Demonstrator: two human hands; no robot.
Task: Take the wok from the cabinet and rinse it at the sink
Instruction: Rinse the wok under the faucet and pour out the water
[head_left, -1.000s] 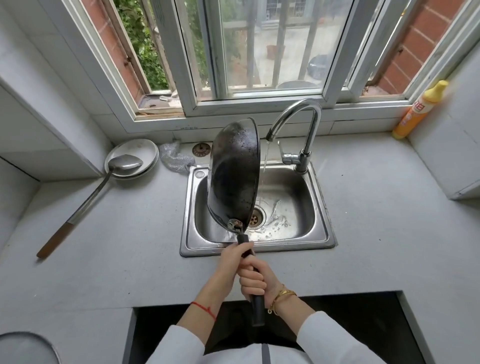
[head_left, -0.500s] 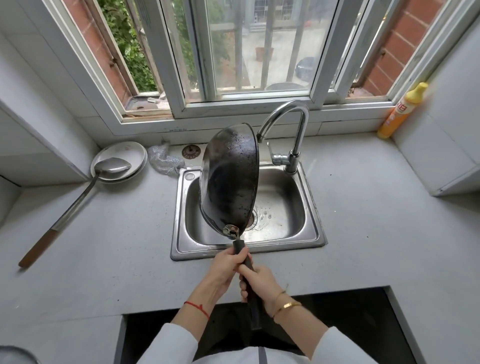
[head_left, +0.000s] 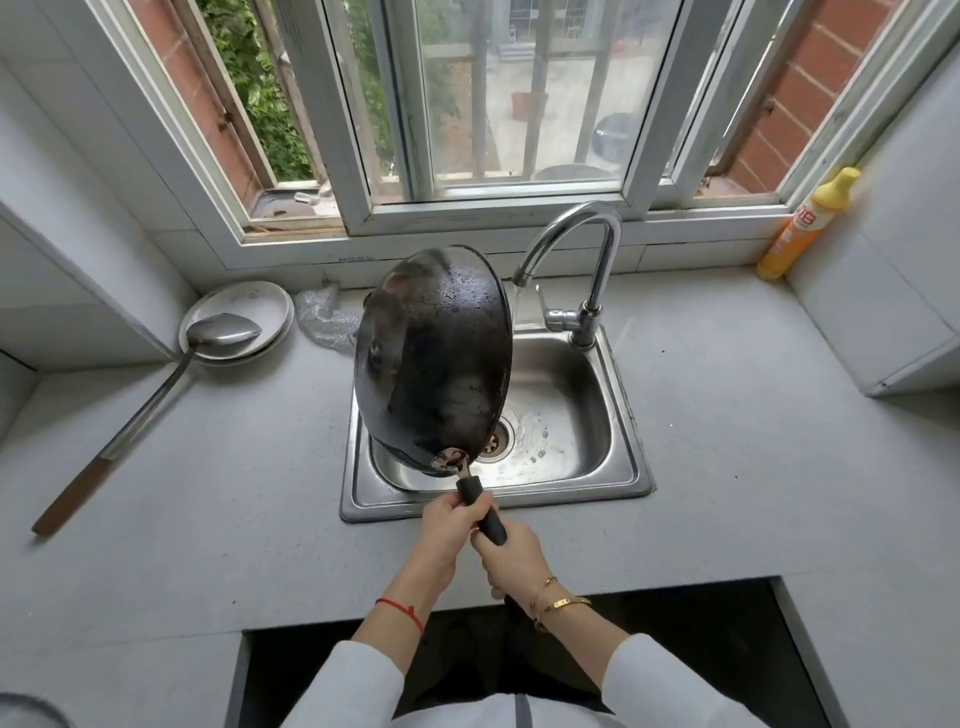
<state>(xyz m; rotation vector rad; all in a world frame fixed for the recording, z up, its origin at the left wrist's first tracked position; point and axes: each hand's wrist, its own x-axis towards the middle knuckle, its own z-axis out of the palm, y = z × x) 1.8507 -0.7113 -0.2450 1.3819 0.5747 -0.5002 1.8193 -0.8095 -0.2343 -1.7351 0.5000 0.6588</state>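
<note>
Blackened wok (head_left: 434, 364) hangs on edge over the steel sink (head_left: 618, 415) at frame centre, its handle running down-right into both clenched hands: left hand (head_left: 449, 530) higher, right hand (head_left: 511, 558) below. Faucet (head_left: 582, 260) streams water just right of its rim; ladle (head_left: 156, 400) and plate (head_left: 254, 304) lie left.

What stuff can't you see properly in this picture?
Head view only:
- Inside of the wok: it faces away; only its blackened underside shows.
- Left part of the sink: the wok covers it.
- Bottle label: too small to read.
- Round object, bottom-left corner: cut off by the edge.
</note>
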